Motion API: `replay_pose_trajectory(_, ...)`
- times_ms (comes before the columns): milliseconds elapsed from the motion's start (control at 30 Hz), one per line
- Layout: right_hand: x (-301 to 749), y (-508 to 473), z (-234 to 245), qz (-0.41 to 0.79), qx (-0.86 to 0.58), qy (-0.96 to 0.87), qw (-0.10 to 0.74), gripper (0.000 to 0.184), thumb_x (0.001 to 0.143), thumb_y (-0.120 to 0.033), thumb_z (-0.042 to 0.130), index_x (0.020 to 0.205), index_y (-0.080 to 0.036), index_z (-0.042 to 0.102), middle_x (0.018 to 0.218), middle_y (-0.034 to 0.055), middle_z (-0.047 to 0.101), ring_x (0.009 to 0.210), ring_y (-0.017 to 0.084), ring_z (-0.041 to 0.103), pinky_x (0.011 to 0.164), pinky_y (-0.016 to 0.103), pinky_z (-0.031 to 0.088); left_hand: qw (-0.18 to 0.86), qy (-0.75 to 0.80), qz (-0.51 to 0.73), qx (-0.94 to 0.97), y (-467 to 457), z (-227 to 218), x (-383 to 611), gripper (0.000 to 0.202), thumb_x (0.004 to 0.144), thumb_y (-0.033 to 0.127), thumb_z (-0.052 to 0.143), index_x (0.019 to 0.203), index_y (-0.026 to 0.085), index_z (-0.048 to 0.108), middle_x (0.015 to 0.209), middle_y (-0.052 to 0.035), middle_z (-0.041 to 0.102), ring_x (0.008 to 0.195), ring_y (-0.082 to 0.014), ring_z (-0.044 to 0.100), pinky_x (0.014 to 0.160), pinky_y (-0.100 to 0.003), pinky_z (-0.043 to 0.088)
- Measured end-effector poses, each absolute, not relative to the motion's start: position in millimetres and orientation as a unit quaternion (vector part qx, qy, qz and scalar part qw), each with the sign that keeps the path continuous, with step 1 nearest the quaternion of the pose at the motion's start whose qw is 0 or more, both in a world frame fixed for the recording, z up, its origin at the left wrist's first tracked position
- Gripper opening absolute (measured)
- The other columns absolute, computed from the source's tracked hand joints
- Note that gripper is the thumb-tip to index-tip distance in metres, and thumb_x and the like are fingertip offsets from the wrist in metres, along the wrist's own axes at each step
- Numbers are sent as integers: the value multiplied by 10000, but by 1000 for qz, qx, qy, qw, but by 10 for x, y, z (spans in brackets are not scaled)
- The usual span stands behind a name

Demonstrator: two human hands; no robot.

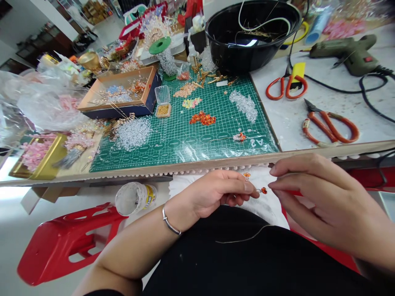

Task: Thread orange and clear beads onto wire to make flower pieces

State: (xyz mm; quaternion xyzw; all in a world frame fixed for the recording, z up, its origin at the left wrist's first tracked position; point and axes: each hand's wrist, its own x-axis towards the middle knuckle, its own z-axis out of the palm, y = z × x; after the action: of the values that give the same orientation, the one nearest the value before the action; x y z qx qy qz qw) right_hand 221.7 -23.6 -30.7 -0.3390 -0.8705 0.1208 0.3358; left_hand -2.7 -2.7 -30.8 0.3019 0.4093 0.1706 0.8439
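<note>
1. Red stool (61,242): stands on the floor at lower left, below the tabletop (308,115) edge.
2. Plastic jar (134,198): lies on its side just under the tabletop edge, beside the stool.
3. Wooden box (120,90): rests at the upper left of the green cutting mat (185,135). A heap of clear beads (132,133) lies in front of it.
4. Orange bead pile (203,119): lies near the middle of the mat.
5. Left hand (216,193): held over the lap, below the tabletop edge. Fingers closed, pinching the short stem of an orange bead (263,190).
6. Orange bead: sits just off the left fingertips, between the two hands and in front of white cloth (262,205).
7. Thin wire (247,239): lies across the dark lap beneath the hands.
8. Right hand (324,201): thumb and forefinger drawn together just beside the bead. Contact with the bead cannot be determined.
9. Black bowl (253,45): stands at the far edge of the mat.
10. Orange-handled scissors (330,127): lie on the bare tabletop at right.
</note>
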Motion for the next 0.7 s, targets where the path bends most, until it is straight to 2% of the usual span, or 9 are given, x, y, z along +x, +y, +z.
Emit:
replay_pose_trajectory(67,2211,-236,-308,93,-350,-869,337,180,925,-66,558,1004,-225,588,1079,91,581,992,242,611,842,400,496,848,407,164,297,-29,-317,-24,228,716,351,832,762,143,751,811,-41,678,640,-80,522,589,-230,368)
replay_pose_trajectory(167,2214,-261,-269,58,-415,-840,345,95,954,-196,581,1041,-224,607,1140,137,600,1051,303,617,868,460,508,839,423,193,282,-26,-342,-18,258,708,368,843,759,134,748,798,-38,662,644,-79,513,594,-227,363)
replay_pose_trajectory(233,2199,-300,-234,80,-460,-818,337,141,977,-338,564,1040,-221,612,1031,127,660,915,279,667,736,408,550,824,437,229,278,-19,-366,-10,261,726,376,833,774,133,751,768,-27,638,646,-78,506,600,-226,356)
replay_pose_trajectory(300,2152,-344,-229,151,-495,-803,298,204,991,-423,520,965,-240,605,785,39,678,620,190,652,498,300,505,808,444,267,280,-11,-389,6,239,756,365,809,799,136,758,755,-21,626,667,-85,515,625,-230,364)
replay_pose_trajectory(333,2116,-361,-246,186,-502,-799,273,220,1000,-417,496,899,-246,592,674,-3,647,503,156,602,418,268,449,802,446,284,278,-7,-398,17,222,771,355,797,809,139,761,763,-21,629,685,-89,523,647,-233,374)
replay_pose_trajectory(400,2031,-379,-318,216,-501,-802,243,265,1005,-354,472,778,-244,553,561,-39,586,414,133,544,385,253,398,793,447,316,266,-2,-408,42,185,792,326,779,816,143,766,803,-26,648,729,-95,540,706,-241,395)
replay_pose_trajectory(500,1906,-366,-470,199,-477,-822,237,289,985,-291,459,715,-230,541,550,-20,592,442,152,569,428,272,395,793,440,348,235,4,-405,78,153,802,291,769,814,138,775,817,-29,653,772,-101,551,764,-248,403)
replay_pose_trajectory(700,1848,-290,-614,191,-478,-828,222,252,973,-282,505,740,-216,577,576,-15,627,451,149,579,439,261,374,796,435,378,185,15,-393,75,160,791,296,790,822,139,787,809,-21,635,777,-96,524,717,-243,366)
